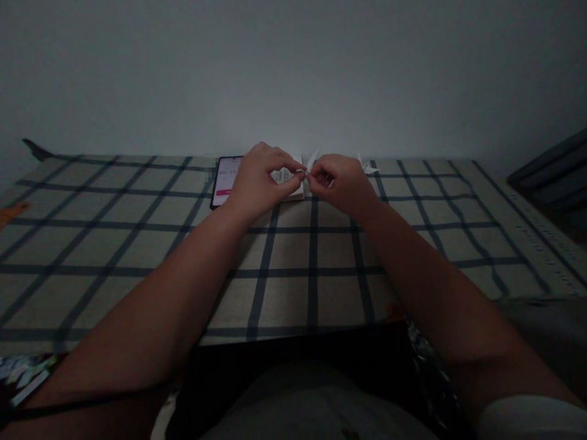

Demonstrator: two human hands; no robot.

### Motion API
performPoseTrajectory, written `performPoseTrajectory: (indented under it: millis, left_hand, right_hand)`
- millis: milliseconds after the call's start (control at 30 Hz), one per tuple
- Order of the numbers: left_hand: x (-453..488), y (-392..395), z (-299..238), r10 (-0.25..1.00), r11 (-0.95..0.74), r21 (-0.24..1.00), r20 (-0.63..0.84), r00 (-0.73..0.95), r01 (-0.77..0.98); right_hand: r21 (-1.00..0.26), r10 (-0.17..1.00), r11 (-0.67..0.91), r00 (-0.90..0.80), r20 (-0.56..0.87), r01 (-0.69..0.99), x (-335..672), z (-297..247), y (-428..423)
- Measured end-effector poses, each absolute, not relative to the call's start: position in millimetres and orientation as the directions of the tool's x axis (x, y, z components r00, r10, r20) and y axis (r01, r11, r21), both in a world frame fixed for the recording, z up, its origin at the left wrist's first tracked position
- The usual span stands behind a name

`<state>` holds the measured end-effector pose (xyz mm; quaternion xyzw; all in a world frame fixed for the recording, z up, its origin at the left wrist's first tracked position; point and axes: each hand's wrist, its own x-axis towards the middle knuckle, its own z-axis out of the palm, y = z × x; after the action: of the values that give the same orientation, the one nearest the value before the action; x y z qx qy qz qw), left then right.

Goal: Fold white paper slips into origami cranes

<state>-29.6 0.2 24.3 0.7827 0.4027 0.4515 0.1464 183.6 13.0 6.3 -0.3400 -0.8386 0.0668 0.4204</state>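
A small piece of folded white paper (312, 160) is pinched between my two hands, with a thin point of it sticking up. My left hand (261, 177) grips its left side between thumb and index finger. From the right, my right hand (337, 180) holds it with thumb and fingers curled in. The fingertips nearly meet and cover most of the paper. Just beneath and behind my left hand lies a small white pad or book (296, 194) with print on it. Beyond my right hand, partly hidden, sits another folded white paper (369, 168) with pointed ends, like a paper crane.
A phone (224, 183) with a lit timer screen lies left of my left hand. The checked cloth (288, 256) covers the table, which meets a pale wall (293, 73) at the back. An orange item (13, 213) shows at the left edge.
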Motion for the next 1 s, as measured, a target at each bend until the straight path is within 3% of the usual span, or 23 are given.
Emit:
performPoseTrajectory:
  millis: [300, 700, 1000]
  left_hand:
    - [-26.6, 0.2, 20.7, 0.832, -0.545, 0.694, 0.515, 0.206, 0.471]
    - [-28.5, -0.9, 19.4, 0.787, -0.609, 0.615, 0.548, 0.283, 0.502]
    - [-31.0, 4.2, 15.3, 0.839, -0.544, 0.755, 0.476, 0.265, 0.366]
  right_hand:
    - [-0.4, 0.62, 0.771, -0.444, 0.647, 0.495, 186.4, 6.1, 16.7]
    - [-0.383, 0.608, 0.783, -0.477, 0.635, 0.489, 188.7, 5.1, 19.4]
    - [-0.477, 0.653, 0.754, -0.435, 0.62, 0.453, 192.9, 10.5, 17.4]
